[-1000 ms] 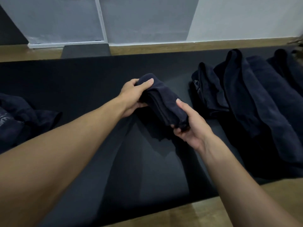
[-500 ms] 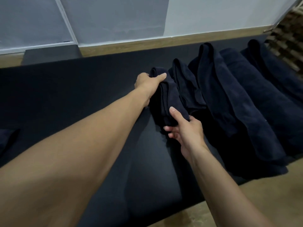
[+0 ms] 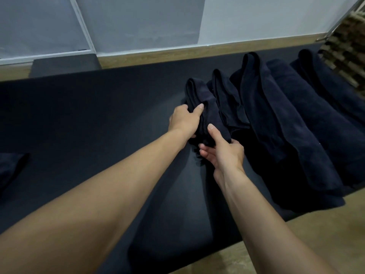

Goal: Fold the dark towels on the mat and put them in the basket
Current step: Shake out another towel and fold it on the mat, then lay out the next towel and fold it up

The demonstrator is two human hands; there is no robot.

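Note:
A folded dark navy towel (image 3: 199, 95) lies on the black mat (image 3: 98, 119), at the left end of a row of folded dark towels (image 3: 276, 115). My left hand (image 3: 183, 120) grips its left side, thumb on top. My right hand (image 3: 221, 153) holds its near end, thumb resting on the cloth and fingers under the edge. A woven basket (image 3: 347, 44) shows at the top right corner, partly cut off by the frame.
An unfolded dark towel (image 3: 9, 167) pokes in at the left edge of the mat. A wooden floor strip (image 3: 177, 54) and a pale wall lie beyond the mat. Wooden floor (image 3: 325, 224) shows at the near right.
Both hands carried the folded towel to the right and set it down beside the row. The view swung right, bringing the basket into sight. My left hand slid nearer along the towel.

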